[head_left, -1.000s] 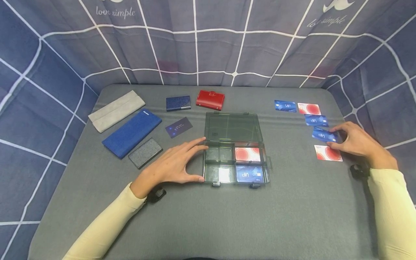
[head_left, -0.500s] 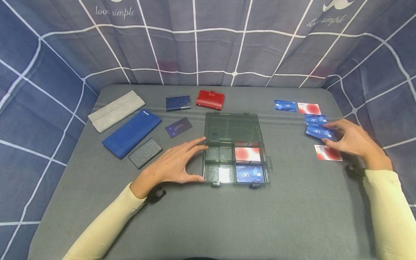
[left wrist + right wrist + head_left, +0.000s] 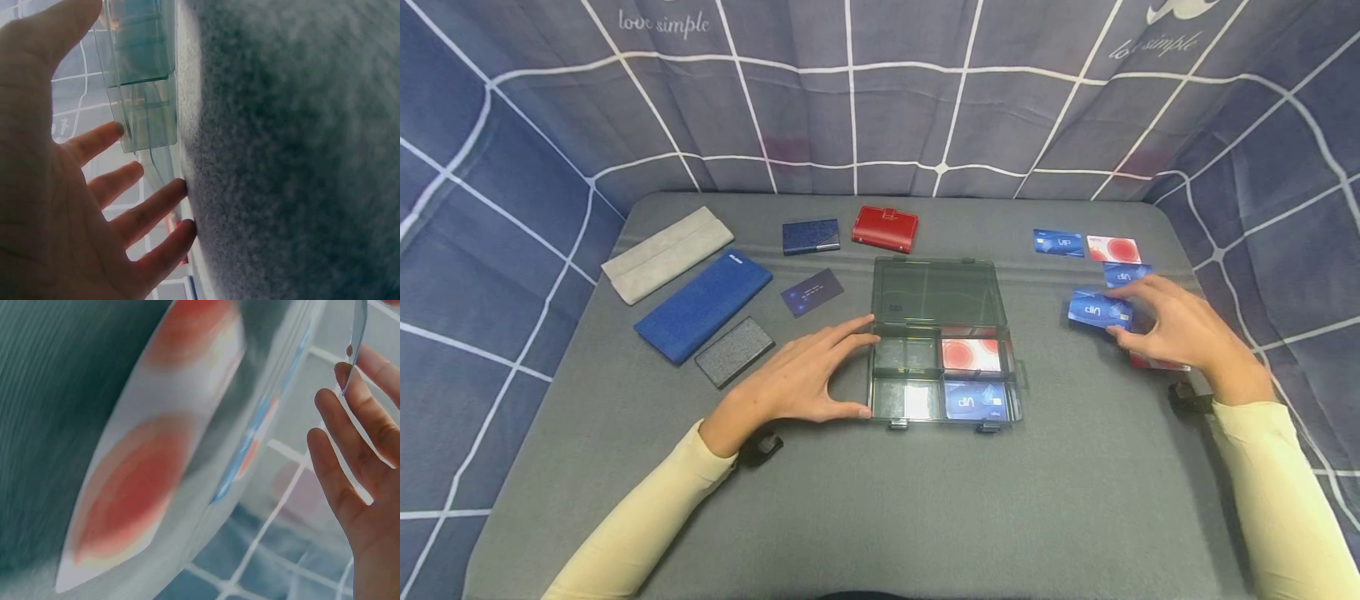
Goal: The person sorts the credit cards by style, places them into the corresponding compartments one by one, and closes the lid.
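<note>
Pinched by the right hand (image 3: 1183, 329), the blue VIP card (image 3: 1096, 310) could be dropped through slackening; the left hand (image 3: 793, 375) is spread.

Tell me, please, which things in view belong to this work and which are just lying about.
Likely part of the work:
VIP card, pinched in the right fingers
Box, with the left fingers at its side
Two cards in the box
Loose cards at right

Apparently just lying about:
Beige wallet
Blue wallet
Grey case
Navy case
Red wallet
Dark card, though less certain
</note>
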Motion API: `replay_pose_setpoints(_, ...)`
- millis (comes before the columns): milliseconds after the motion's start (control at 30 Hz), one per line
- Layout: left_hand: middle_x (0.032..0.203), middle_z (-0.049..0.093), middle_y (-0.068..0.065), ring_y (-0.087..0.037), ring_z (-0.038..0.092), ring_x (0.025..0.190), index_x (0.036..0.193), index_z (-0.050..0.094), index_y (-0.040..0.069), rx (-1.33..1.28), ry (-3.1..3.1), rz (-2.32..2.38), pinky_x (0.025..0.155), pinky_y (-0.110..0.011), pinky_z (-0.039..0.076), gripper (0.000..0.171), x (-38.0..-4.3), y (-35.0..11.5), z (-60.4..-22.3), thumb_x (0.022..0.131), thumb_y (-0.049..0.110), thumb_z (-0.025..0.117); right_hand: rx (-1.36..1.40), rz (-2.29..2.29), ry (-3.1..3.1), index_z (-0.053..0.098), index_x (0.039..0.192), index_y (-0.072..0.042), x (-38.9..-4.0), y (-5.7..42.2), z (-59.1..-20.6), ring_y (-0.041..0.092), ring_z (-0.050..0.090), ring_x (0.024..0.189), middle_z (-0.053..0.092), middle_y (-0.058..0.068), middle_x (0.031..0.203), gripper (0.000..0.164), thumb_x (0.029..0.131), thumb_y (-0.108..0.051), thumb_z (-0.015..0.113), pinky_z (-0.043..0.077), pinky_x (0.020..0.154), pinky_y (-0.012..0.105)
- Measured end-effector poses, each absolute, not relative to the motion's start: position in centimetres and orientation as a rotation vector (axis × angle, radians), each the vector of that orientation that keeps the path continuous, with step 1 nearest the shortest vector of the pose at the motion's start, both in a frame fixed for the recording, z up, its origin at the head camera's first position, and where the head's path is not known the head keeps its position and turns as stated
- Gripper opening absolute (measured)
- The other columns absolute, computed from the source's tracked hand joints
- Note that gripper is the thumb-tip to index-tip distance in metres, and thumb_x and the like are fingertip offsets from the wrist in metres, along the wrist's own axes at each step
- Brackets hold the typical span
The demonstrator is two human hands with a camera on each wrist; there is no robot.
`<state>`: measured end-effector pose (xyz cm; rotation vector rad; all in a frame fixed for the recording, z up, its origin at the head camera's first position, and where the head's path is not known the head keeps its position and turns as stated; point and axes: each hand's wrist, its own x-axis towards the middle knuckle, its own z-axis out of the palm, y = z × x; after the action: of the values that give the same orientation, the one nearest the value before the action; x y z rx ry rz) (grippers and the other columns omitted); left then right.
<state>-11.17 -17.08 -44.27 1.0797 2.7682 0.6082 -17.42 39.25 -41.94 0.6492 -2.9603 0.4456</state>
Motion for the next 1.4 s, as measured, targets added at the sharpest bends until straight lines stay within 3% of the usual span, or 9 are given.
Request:
replay_pose_setpoints(200, 0.178, 0.026, 0.002, -0.03, 0.049, 0.148, 0.163, 0.046, 0.025, 1.074, 2.77, 0.604, 0.105, -0.057, 0.052, 0.102, -11.3, -17.1, -44.2, 0.081, 0.08, 0.076, 0.8, 0.428, -2.863, 0.075, 0.123, -0.011, -16.5, 36.1, -41.1, 0.04, 0.066, 0.11, 0.07, 0.013, 0.12, 0.058, 0.07, -0.025, 0.093, 0.051, 0.084, 0.06)
replay_pose_setpoints(533, 0.178, 0.026, 0.003, -0.031, 0.052, 0.145, 0.162, 0.046, 0.026, 1.069, 2.77, 0.606, 0.101, -0.056, 0.054, 0.102, -11.2, -17.0, -44.3, 0.082, 0.082, 0.074, 1.111, 0.411, -2.705, 0.074, 0.121, -0.01, -14.4, 31.1, -39.7, 0.029, 0.068, 0.108, 0.071, 0.002, 0.113, 0.058, 0.071, -0.035, 0.09, 0.049, 0.092, 0.048)
replay_pose_setpoints(933, 0.178, 0.026, 0.003, -0.028, 0.053, 0.144, 0.163, 0.045, 0.025, 1.081, 2.77, 0.61, 0.1, -0.055, 0.054, 0.102, -11.2, -17.0, -44.3, 0.082, 0.079, 0.076, 1.364, 0.427, -2.625, 0.074, 0.123, -0.011, -11.3, 26.1, -39.9, 0.026, 0.067, 0.106, 0.07, 0.001, 0.115, 0.053, 0.077, -0.035, 0.087, 0.055, 0.09, 0.052)
replay_pose_setpoints(1400, 0.177, 0.027, 0.002, -0.028, 0.053, 0.143, 0.163, 0.046, 0.024, 1.098, 2.775, 0.612, 0.1, -0.055, 0.054, 0.103, -11.2, -17.1, -44.3, 0.082, 0.083, 0.073, 1.382, 0.359, -2.694, 0.076, 0.12, -0.011, -9.9, 23.8, -40.9, 0.026, 0.065, 0.108, 0.068, 0.004, 0.116, 0.051, 0.079, -0.039, 0.088, 0.054, 0.094, 0.05)
